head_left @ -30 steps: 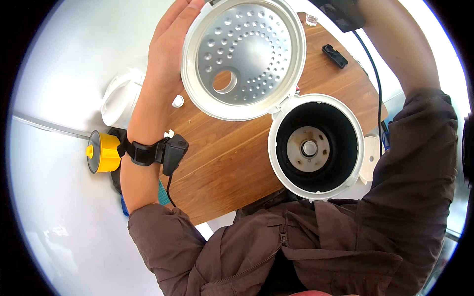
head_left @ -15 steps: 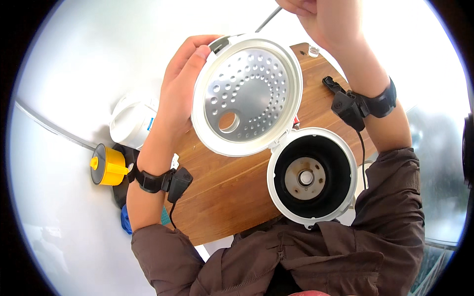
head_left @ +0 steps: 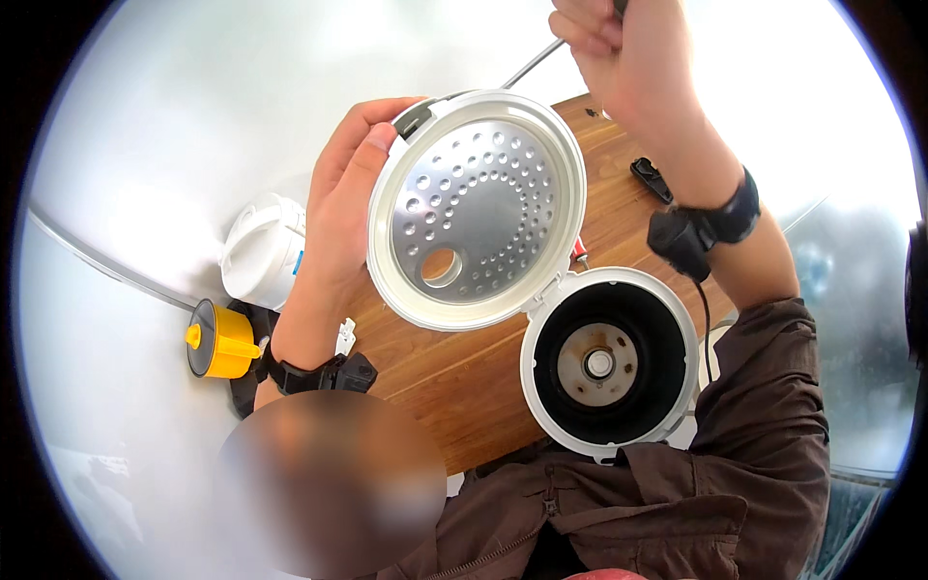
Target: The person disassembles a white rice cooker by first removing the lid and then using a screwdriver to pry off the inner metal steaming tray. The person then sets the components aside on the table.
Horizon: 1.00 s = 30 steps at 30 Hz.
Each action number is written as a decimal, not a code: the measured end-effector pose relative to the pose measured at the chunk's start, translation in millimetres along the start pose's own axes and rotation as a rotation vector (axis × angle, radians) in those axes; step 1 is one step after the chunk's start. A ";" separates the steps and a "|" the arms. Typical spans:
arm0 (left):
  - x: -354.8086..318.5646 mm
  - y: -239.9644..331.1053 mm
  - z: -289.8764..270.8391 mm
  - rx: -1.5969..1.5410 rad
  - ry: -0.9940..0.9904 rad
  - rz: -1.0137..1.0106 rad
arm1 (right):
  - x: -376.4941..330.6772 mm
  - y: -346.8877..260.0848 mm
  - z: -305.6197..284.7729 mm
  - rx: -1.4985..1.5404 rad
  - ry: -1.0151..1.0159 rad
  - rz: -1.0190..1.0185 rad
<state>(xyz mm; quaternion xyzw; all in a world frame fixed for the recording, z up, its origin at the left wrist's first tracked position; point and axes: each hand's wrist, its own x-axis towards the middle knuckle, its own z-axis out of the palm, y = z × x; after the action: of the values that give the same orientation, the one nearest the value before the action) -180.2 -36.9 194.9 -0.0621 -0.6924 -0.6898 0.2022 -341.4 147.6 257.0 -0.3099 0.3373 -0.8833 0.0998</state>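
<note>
While the left hand (head_left: 338,208) cups the raised rim of the open lid (head_left: 478,208), fingers curled round its edge, the right hand (head_left: 633,58) is fisted on a thin metal tool (head_left: 532,66) above it. The white cooker (head_left: 609,362) stands near the wooden worktop (head_left: 454,372)'s front edge. The floor is pale. The lid's perforated metal plate faces up.
</note>
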 end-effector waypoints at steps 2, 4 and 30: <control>-1.0 0.1 0.1 0.027 0.014 -0.010 | -23.9 -0.7 20.1 -0.159 0.021 -0.140; -2.6 0.2 -0.3 0.036 0.012 -0.009 | -35.7 -1.7 30.2 -0.262 0.029 -0.217; -7.5 -22.8 -16.1 0.041 0.069 -0.036 | 82.6 83.5 -37.6 0.180 -0.319 0.656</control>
<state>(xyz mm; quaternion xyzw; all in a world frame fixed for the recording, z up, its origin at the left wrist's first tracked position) -178.5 -52.2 170.5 -0.0216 -0.7001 -0.6807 0.2144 -432.3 73.0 219.9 -0.3090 0.3200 -0.7710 0.4558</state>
